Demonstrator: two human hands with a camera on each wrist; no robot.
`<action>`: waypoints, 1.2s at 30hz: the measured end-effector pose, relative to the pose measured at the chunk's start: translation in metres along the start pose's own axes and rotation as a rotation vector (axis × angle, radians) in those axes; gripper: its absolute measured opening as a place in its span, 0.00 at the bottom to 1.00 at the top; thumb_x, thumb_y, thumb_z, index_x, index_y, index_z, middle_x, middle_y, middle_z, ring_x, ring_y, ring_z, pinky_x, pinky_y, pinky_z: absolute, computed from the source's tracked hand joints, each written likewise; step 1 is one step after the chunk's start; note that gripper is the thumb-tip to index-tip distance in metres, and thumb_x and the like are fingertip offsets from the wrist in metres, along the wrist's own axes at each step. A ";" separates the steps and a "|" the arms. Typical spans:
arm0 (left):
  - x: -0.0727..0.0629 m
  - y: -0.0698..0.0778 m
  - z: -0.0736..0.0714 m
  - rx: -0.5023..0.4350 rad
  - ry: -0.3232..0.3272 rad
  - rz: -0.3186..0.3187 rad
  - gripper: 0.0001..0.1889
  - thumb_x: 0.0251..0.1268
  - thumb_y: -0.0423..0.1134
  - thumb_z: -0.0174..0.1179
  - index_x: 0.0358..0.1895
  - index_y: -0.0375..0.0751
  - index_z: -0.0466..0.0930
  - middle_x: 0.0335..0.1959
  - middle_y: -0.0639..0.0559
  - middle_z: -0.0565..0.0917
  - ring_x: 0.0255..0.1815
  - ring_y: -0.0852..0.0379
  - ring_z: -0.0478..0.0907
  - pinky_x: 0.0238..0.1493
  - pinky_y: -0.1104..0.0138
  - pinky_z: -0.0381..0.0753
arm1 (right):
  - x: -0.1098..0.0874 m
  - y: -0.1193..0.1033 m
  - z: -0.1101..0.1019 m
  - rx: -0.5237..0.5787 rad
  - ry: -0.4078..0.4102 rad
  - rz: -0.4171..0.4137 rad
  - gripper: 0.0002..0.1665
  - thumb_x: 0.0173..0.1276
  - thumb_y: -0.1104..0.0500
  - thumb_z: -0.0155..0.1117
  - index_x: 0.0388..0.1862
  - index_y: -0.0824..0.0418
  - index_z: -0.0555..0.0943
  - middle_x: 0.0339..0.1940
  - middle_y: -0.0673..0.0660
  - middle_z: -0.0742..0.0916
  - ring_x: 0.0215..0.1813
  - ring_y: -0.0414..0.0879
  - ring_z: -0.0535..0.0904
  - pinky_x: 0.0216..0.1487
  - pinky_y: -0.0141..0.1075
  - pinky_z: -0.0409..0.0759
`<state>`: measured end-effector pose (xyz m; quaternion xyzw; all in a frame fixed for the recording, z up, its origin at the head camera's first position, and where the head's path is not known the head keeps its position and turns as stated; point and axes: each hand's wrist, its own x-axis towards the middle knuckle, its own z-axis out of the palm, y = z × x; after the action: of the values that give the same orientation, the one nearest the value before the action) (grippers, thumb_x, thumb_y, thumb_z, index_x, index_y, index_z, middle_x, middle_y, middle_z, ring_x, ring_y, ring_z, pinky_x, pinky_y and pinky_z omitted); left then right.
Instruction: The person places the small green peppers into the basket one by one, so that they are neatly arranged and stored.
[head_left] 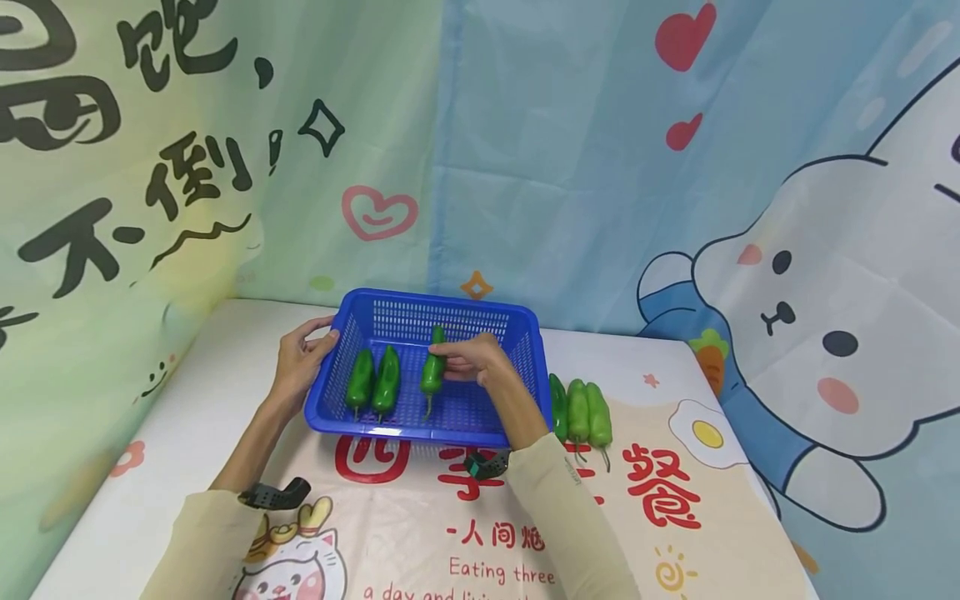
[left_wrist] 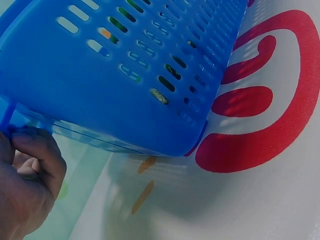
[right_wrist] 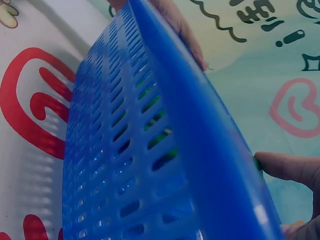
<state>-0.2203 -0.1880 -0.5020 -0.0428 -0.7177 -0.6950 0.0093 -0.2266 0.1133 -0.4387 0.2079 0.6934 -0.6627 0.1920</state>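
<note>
My left hand point(head_left: 298, 360) grips the left rim of a blue plastic basket point(head_left: 405, 432), its fingers curled at the edge in the left wrist view. Over the inside of the basket, my right hand point(head_left: 472, 360) pinches a green pepper point(head_left: 432, 377) between thumb and fingers, stem pointing toward me. Two more green peppers, one point(head_left: 360, 382) by the left wall and another point(head_left: 386, 382) beside it, lie side by side in the basket. From the right wrist view, the basket wall point(right_wrist: 170, 125) hides most of the held pepper; only the thumb and part of the hand show beyond the rim.
Just right of the basket, three green peppers lie side by side: a darker one point(head_left: 558, 407), then two lighter ones point(head_left: 577, 410) point(head_left: 599, 415). A printed mat point(head_left: 420, 533) covers the white table point(head_left: 187, 392). A patterned cloth point(head_left: 540, 167) hangs behind.
</note>
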 end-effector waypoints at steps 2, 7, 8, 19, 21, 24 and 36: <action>0.000 -0.001 0.001 -0.005 0.002 -0.002 0.27 0.88 0.41 0.57 0.78 0.28 0.70 0.36 0.59 0.94 0.33 0.63 0.93 0.34 0.70 0.93 | 0.002 -0.001 0.003 -0.014 -0.008 0.010 0.32 0.66 0.63 0.82 0.65 0.75 0.81 0.40 0.63 0.94 0.31 0.44 0.89 0.62 0.49 0.91; 0.000 -0.003 0.003 -0.008 -0.003 -0.012 0.27 0.88 0.42 0.57 0.79 0.29 0.70 0.38 0.56 0.95 0.34 0.62 0.93 0.35 0.70 0.93 | 0.006 0.001 0.008 -0.043 -0.016 0.032 0.32 0.66 0.65 0.82 0.65 0.75 0.81 0.54 0.70 0.93 0.32 0.46 0.90 0.61 0.49 0.91; 0.000 -0.003 0.004 -0.005 -0.001 -0.014 0.27 0.88 0.42 0.57 0.79 0.29 0.70 0.38 0.56 0.95 0.34 0.62 0.93 0.35 0.70 0.93 | 0.007 0.001 0.009 -0.048 -0.017 0.037 0.33 0.66 0.65 0.82 0.66 0.76 0.80 0.57 0.71 0.92 0.33 0.46 0.90 0.61 0.48 0.91; 0.000 -0.002 0.003 -0.009 0.002 -0.016 0.27 0.88 0.42 0.57 0.79 0.29 0.70 0.37 0.58 0.94 0.33 0.63 0.93 0.34 0.70 0.93 | 0.017 0.009 0.019 -0.058 -0.084 0.071 0.52 0.69 0.69 0.78 0.84 0.76 0.58 0.66 0.77 0.86 0.51 0.59 0.93 0.66 0.51 0.88; 0.000 -0.001 0.003 -0.013 0.003 -0.017 0.27 0.88 0.41 0.57 0.78 0.29 0.70 0.37 0.58 0.94 0.33 0.63 0.93 0.34 0.70 0.93 | 0.018 0.010 0.020 -0.056 -0.097 0.078 0.59 0.69 0.69 0.77 0.88 0.73 0.49 0.67 0.77 0.85 0.49 0.58 0.93 0.67 0.52 0.88; 0.000 -0.001 0.003 -0.013 0.000 -0.017 0.27 0.88 0.41 0.57 0.78 0.29 0.70 0.37 0.58 0.94 0.34 0.62 0.93 0.35 0.70 0.93 | 0.019 0.012 0.022 -0.060 -0.114 0.087 0.60 0.70 0.69 0.76 0.88 0.73 0.47 0.67 0.77 0.86 0.50 0.59 0.92 0.68 0.52 0.87; -0.001 0.001 0.001 -0.009 0.000 -0.024 0.27 0.88 0.42 0.57 0.79 0.30 0.69 0.37 0.60 0.94 0.35 0.62 0.93 0.35 0.70 0.93 | 0.029 0.018 0.029 -0.105 -0.121 0.102 0.57 0.69 0.68 0.77 0.86 0.75 0.52 0.58 0.74 0.90 0.58 0.62 0.92 0.55 0.46 0.95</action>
<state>-0.2194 -0.1875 -0.5015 -0.0343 -0.7149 -0.6984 0.0010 -0.2418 0.0858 -0.4707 0.1921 0.7029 -0.6261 0.2775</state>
